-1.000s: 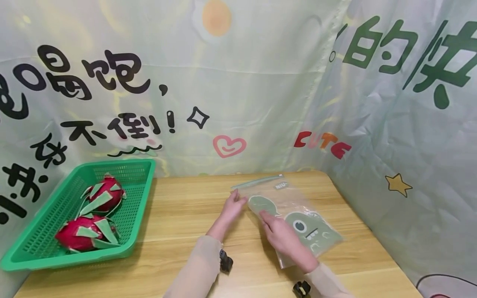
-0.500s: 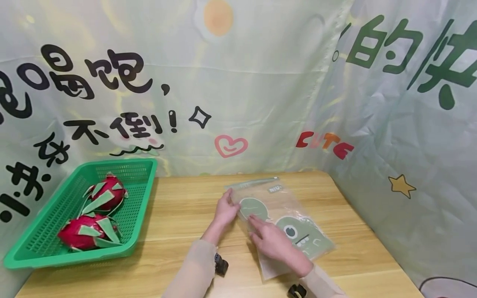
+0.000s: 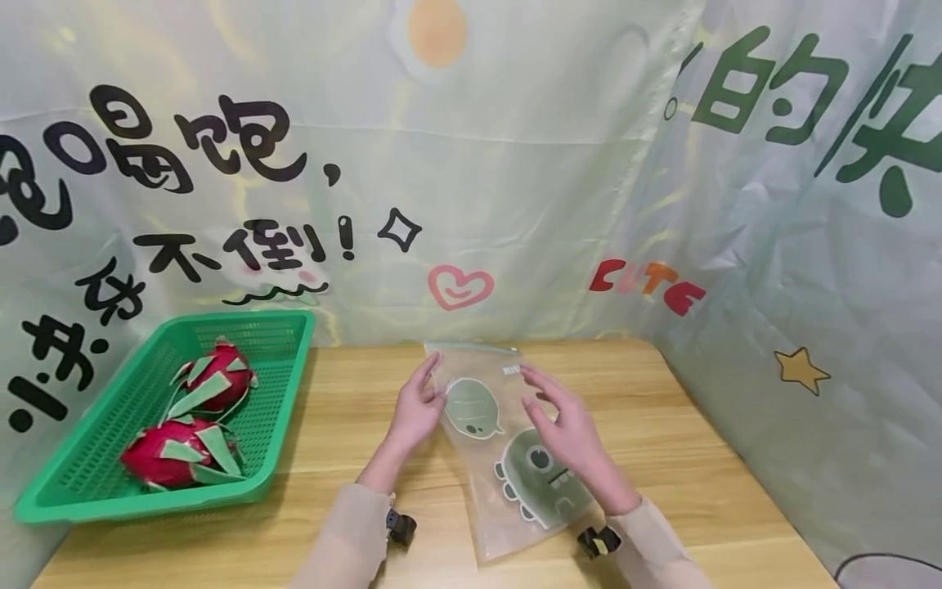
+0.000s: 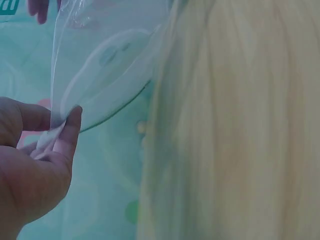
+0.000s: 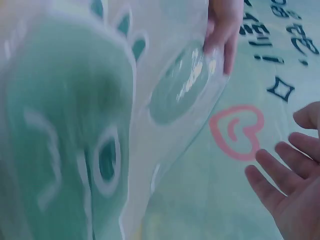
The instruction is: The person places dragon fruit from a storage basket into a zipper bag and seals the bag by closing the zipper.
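The left hand (image 3: 414, 415) pinches a glossy, translucent zip-top bag (image 3: 502, 451) by its left edge over the wood-grain table (image 3: 353, 421), right of the perforated plastic basket (image 3: 253, 327), while the right hand (image 3: 570, 425), fingers apart, hovers nearby.

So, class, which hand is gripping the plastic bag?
The left hand: its thumb and fingers pinch the plastic bag by its edge. The right hand, fingers spread, holds nothing.

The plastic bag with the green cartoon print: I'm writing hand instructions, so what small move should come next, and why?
Probably bring the right hand in to pinch the bag near its top right corner: the left hand pinches the left edge, while the right hand is apart from the bag, holding nothing.
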`<state>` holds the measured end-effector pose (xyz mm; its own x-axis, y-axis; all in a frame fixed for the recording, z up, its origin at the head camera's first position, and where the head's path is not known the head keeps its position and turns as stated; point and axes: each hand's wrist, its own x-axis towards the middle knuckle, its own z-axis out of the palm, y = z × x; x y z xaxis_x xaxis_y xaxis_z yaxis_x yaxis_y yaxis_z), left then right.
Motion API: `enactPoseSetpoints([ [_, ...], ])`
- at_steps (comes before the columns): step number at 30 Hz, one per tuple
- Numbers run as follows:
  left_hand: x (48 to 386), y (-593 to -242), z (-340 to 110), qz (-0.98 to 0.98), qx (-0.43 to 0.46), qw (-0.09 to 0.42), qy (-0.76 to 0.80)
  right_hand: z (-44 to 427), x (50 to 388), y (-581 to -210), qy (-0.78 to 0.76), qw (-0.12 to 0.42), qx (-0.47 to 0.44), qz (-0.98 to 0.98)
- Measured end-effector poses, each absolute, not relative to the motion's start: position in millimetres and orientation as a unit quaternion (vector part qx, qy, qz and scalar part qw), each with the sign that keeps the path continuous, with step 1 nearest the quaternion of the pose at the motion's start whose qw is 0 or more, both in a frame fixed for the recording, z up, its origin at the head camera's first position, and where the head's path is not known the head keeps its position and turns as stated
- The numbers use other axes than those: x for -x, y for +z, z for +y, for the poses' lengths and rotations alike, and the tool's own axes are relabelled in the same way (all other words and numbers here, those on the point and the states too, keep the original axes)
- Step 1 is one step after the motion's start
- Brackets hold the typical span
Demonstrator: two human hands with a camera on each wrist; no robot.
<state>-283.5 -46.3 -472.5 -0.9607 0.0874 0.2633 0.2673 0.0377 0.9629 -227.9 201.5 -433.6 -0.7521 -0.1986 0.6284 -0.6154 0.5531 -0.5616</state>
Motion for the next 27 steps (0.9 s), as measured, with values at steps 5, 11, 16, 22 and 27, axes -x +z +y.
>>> enactPoseSetpoints([
  [5,279.3,-462.9,-61.0,-0.702,0.166,0.074,-0.689,208.5,252.6,-433.4,0.485,0.262,-0.197,-0.811],
  [11,272.9,-449.0,-71.4,-0.687,0.2,0.081,-0.694,203.3,275.9,-428.8,0.534,0.23,-0.124,-0.804],
  [16,270.6,-441.7,-74.3,-0.683,0.223,0.095,-0.689,200.7,304.4,-443.2,0.565,0.18,-0.078,-0.801],
  [22,265.5,-433.3,-73.7,-0.687,0.258,0.097,-0.672,200.1,315.5,-448.5,0.55,0.112,-0.023,-0.828],
  [27,261.8,-426.5,-76.3,-0.692,0.271,0.1,-0.662,204.8,317.1,-452.8,0.546,0.062,-0.023,-0.835],
])
